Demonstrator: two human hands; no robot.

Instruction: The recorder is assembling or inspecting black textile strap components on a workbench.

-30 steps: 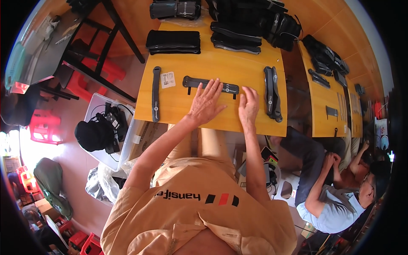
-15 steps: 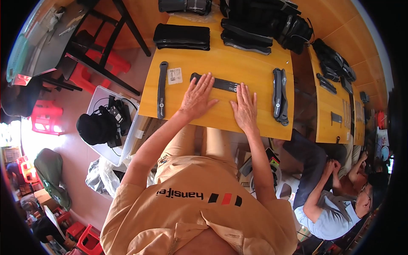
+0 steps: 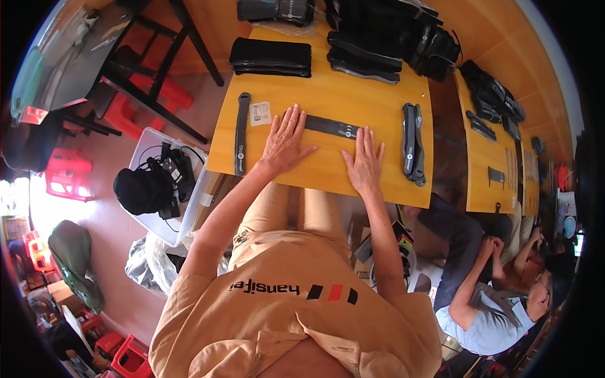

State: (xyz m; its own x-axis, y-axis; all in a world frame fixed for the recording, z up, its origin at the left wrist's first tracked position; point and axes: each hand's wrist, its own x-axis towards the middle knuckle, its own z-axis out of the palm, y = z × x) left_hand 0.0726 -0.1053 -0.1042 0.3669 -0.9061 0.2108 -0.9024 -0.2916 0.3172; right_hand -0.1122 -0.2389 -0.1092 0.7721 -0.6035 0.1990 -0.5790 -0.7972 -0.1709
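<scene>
A dark grey strap (image 3: 329, 126) with pale printing near its right end lies flat across the yellow table (image 3: 302, 165). My left hand (image 3: 286, 140) rests palm down over the strap's left end, its fingers stretched out and hiding that end. On the strap's right end lie the fingertips of my right hand (image 3: 363, 161), also flat and open. Left of my hands, another grey strap (image 3: 241, 135) with a rounded tip lies lengthwise beside a small white label (image 3: 259, 114). Several similar straps (image 3: 413, 145) are bunched together near the table's right edge.
Folded black fabric pieces (image 3: 271, 57) and more dark straps (image 3: 364, 58) are stacked along the far side. A clear plastic bin (image 3: 151, 220) with black items stands on the floor to the left. Another person (image 3: 488, 302) sits to the right by a second yellow table (image 3: 484, 189).
My left hand has shifted slightly left and turned more upright on the strap, covering its left end. My right hand has moved a little to the right and down, still flat.
</scene>
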